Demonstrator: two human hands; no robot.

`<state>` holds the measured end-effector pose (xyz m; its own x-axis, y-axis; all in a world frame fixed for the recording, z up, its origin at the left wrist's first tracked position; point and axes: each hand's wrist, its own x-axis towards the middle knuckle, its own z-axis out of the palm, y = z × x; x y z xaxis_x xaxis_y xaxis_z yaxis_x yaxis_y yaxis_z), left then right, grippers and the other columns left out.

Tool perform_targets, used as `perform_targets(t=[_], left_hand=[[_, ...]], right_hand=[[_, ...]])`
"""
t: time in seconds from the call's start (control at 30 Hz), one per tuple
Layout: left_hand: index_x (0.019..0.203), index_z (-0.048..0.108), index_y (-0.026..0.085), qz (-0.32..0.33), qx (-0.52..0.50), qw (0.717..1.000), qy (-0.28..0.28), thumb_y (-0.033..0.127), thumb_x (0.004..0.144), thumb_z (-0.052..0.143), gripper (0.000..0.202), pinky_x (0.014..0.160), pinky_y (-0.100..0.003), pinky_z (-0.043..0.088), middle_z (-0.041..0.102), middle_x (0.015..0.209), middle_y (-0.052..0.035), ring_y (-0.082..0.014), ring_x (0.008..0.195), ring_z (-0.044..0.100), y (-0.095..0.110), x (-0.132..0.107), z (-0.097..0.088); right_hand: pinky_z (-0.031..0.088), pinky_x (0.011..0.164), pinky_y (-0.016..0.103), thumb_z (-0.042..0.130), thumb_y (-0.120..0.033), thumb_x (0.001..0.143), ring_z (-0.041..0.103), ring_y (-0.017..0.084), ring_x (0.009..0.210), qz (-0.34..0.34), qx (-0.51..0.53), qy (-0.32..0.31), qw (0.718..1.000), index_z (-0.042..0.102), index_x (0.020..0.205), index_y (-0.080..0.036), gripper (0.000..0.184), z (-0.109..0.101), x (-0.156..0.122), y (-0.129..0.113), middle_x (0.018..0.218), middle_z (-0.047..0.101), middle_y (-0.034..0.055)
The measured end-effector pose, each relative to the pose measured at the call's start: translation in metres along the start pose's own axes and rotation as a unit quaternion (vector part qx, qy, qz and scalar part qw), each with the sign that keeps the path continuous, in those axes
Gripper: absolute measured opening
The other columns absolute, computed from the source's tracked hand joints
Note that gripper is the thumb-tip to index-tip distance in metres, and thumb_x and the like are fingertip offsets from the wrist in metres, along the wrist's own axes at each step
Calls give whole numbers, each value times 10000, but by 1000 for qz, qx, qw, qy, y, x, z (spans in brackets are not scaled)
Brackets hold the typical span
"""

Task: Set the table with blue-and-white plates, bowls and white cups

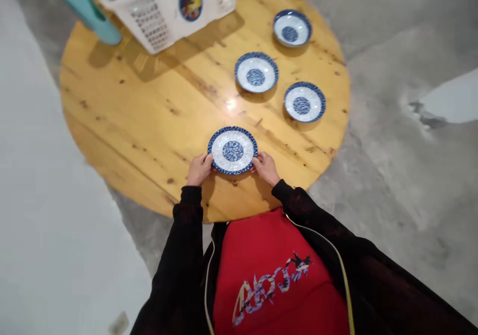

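Holding a blue-and-white plate (232,151) by opposite sides of its rim, a person in black sleeves (186,225) and a red shirt (280,270) works at a round wooden tabletop (142,131). The plate is near the tabletop's close edge, just ahead of the shirt; I cannot tell whether its underside touches the wood or hangs slightly above it. Glossy and hard-looking, it is probably glazed ceramic: stiff, fairly light for two hands, a little slippery, and liable to chip if knocked. The rim looks the surest place to take hold, one side to each hand. The left hand (199,169) pinches the left side, thumb at the edge, fingers mostly hidden beneath; the right hand (266,167) pinches the right side in much the same way. Both forearms reach forward, slanting in toward the plate. Beyond it, three patterned bowls (256,72) (305,102) (292,28) sit apart from one another, and a white basket (164,21) stands at the far left beside a teal object (89,11).
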<state>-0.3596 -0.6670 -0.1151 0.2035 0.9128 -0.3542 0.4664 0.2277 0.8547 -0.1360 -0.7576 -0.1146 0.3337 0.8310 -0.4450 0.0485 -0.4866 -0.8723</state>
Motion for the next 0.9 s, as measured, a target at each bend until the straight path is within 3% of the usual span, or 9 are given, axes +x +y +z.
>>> perform_targets(t=[0.1,0.27,0.63,0.9], left_hand=[[702,541,186,-44,-36,998,-17,480,816,527,316,530,-258,480,590,551,4,-178,550,612,1,0,1],[716,537,184,-64,-66,995,-26,464,798,529,292,518,-255,490,567,531,20,-160,516,593,1,-2,7],[694,520,191,-71,-82,994,-25,464,787,544,290,523,-249,491,578,556,19,-156,534,604,-4,-1,8],[710,534,191,-77,-85,993,-33,479,780,538,296,541,-258,501,579,573,20,-165,557,620,-8,0,6]], right_hand=[[540,529,267,497,-217,851,653,162,526,-16,-14,11,1000,507,913,-186,70,4,4,3,595,625,-23],[538,514,277,502,-225,848,658,177,530,-16,5,13,1000,525,889,-188,61,5,4,8,606,641,-8],[521,484,253,483,-167,823,645,160,514,-16,0,5,1000,493,827,-209,43,8,2,4,600,620,-24],[522,571,272,501,-173,801,627,160,544,-15,-56,22,998,534,834,-199,54,9,5,6,650,634,-7]])
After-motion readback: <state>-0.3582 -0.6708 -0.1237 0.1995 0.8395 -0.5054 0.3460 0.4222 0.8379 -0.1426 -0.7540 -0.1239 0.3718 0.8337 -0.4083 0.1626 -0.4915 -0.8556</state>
